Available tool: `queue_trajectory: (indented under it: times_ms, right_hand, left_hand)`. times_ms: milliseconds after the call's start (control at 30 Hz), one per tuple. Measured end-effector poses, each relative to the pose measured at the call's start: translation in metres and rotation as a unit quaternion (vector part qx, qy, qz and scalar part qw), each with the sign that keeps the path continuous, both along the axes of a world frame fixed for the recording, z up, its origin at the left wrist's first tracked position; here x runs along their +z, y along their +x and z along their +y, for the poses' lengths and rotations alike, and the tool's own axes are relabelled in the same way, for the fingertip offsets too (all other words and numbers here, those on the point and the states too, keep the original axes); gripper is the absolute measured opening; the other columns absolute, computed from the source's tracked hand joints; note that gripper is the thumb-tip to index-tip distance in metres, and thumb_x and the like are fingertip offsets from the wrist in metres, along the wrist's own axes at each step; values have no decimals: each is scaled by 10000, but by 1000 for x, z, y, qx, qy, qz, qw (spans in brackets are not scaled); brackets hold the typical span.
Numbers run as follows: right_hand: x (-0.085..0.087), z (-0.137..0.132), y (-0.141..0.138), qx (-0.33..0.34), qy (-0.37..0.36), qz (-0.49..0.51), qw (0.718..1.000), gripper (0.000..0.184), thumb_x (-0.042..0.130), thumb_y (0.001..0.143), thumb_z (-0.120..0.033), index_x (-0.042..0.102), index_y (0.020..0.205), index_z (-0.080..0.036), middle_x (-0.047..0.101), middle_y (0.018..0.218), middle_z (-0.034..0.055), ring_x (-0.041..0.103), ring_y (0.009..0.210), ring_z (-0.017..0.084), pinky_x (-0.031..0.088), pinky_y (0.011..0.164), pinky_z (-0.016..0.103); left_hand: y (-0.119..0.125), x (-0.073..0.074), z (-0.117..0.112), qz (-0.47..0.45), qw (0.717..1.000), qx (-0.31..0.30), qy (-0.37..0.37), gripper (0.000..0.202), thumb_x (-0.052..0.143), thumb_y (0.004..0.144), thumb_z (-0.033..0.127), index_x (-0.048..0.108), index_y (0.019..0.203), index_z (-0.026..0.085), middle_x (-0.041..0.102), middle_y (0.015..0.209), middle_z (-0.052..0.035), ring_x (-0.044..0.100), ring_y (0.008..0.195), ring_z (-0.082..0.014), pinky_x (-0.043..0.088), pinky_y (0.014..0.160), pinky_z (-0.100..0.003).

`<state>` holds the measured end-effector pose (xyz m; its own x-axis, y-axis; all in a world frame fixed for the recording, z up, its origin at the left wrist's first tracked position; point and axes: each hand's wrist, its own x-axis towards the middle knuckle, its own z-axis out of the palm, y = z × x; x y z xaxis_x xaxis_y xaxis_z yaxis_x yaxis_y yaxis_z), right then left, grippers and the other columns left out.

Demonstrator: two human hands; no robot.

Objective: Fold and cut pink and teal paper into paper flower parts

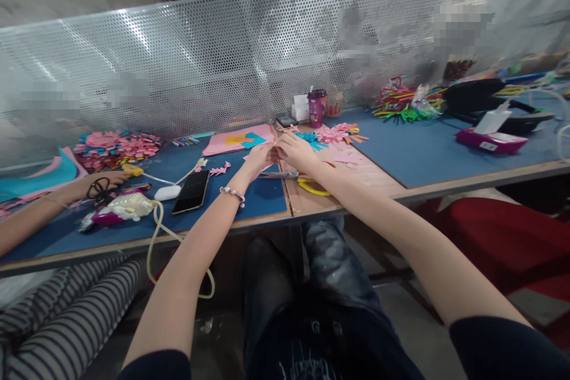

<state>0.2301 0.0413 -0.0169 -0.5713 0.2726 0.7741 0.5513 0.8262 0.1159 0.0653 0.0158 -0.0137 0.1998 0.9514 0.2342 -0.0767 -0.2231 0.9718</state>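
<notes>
My left hand [259,157] and my right hand [291,148] meet over the table, fingers pinched together on a small pink paper piece [272,151] that is mostly hidden between them. A beaded bracelet [232,193] sits on my left wrist. Just below the hands lie scissors with yellow handles [307,183] on the wooden strip of the table. Pink and teal paper flowers [332,133] lie right of my hands. Pink paper sheets with teal and orange pieces [238,139] lie behind them.
A black phone [192,191], a white charger and a glue gun [118,209] with its cord lie on the blue mat at left. Another person's hand [104,181] rests there beside paper flowers [118,147]. A purple cup [316,107], coloured strips [398,101] and a perforated metal screen [200,71] stand behind.
</notes>
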Motion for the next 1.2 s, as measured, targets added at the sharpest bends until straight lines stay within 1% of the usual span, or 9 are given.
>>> queue_trajectory:
  times_ms: [100,267,367,467,533,667,833,967,1200]
  right_hand:
    - [-1,1,-2,28,-10,33,999,220,455,963,-192,673,941,-177,640,983,119,551,1018,259,470,943,432]
    - [0,7,0,36,-85,186,978,246,424,964,-234,662,989,-173,664,1029,122,566,1025,248,416,1006,445]
    - [0,15,3,33,-205,206,956,307,436,951,-330,656,825,-157,680,887,100,588,889,221,463,899,380]
    - [-3,23,6,66,-359,205,908,381,471,914,-440,626,722,-149,650,721,49,571,711,170,485,705,294]
    - [-4,25,7,98,-408,223,880,384,522,870,-481,625,712,-147,639,694,30,565,675,153,480,650,266]
    - [-4,24,8,140,-408,258,864,365,590,811,-488,673,752,-137,656,720,36,575,672,146,479,632,260]
    - [1,18,11,141,-393,234,878,312,635,791,-426,716,807,-126,674,745,45,558,662,136,459,635,268]
    - [4,11,14,137,-397,231,878,292,634,797,-386,739,838,-117,687,764,55,555,658,137,448,614,267]
    - [14,2,14,116,-370,222,895,203,665,767,-302,751,758,-118,721,758,65,597,706,158,456,705,285]
  left_hand:
    - [-1,0,-1,-13,1000,-2,6,303,652,859,438,630,864,136,720,780,-80,683,683,-143,542,746,-289]
    - [-2,1,-3,23,1000,-10,4,320,608,901,425,645,899,107,748,835,-140,730,782,-194,551,799,-326]
    - [-1,1,-5,53,998,-26,4,324,612,903,417,658,899,97,754,910,-176,735,828,-213,557,823,-347]
    - [-2,1,-5,78,996,-49,14,326,643,884,407,681,927,86,753,959,-187,734,848,-222,562,830,-353]
    - [-3,0,-5,88,994,-57,18,353,655,875,425,692,943,82,752,973,-190,733,859,-230,565,828,-357]
    - [-4,1,-6,116,991,-60,12,373,668,863,453,700,930,87,752,982,-189,732,880,-240,565,839,-367]
    - [-5,6,-8,145,988,-47,10,369,656,874,444,702,939,84,754,965,-180,734,872,-236,563,806,-350]
    - [-8,7,-8,155,986,-56,13,375,666,857,451,710,917,83,757,947,-181,734,815,-221,556,758,-323]
    - [-10,3,-5,148,987,-66,4,388,678,821,468,722,940,102,761,920,-169,731,805,-220,551,734,-305]
